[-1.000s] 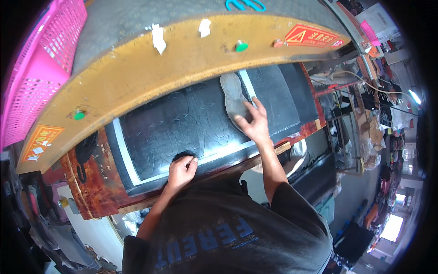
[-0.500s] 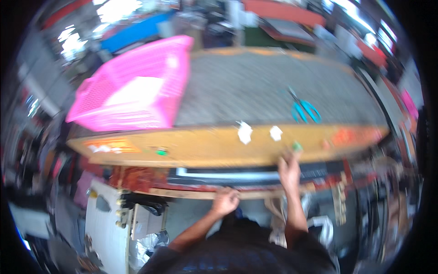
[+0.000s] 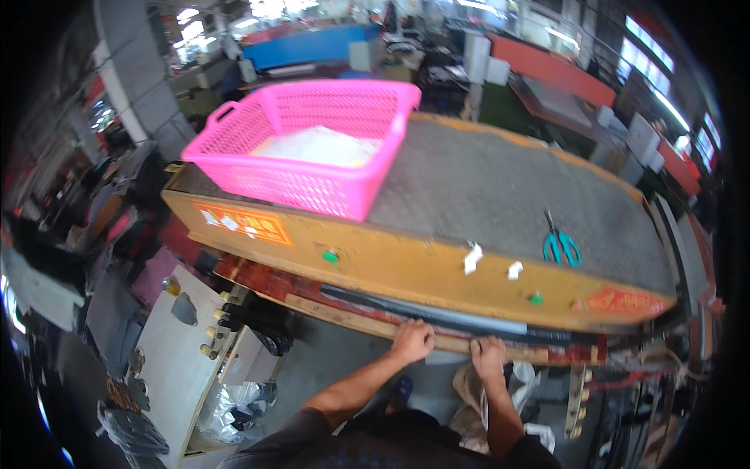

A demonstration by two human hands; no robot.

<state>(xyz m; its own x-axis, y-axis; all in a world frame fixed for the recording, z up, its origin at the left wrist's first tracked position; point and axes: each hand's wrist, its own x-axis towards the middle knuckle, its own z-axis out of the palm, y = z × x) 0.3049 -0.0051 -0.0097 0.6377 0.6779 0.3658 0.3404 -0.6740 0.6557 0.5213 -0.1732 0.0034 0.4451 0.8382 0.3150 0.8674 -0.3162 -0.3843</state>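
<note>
My left hand (image 3: 414,341) is closed over the front wooden rail (image 3: 367,324) of the machine, its fingers curled. A little to its right, my right hand (image 3: 488,358) rests on the same rail, fingers bent over it. Just beyond both hands runs a dark strip with a pale grey bar (image 3: 476,320). Above that, the machine's yellow front panel (image 3: 422,258) carries a green button (image 3: 535,298) on the right and another green button (image 3: 330,256) on the left. Whatever lies beneath my fingers is hidden.
A pink basket (image 3: 359,187) with white material inside stands on the grey machine bed (image 3: 476,180). Teal-handled scissors (image 3: 561,246) lie at the bed's right. Left of me is a pale wooden stand (image 3: 168,367); bags (image 3: 469,399) sit below the rail on the right.
My right hand has come down from beside the right green button to the wooden rail. My left hand stays on the rail. The whole view has turned and tilted.
</note>
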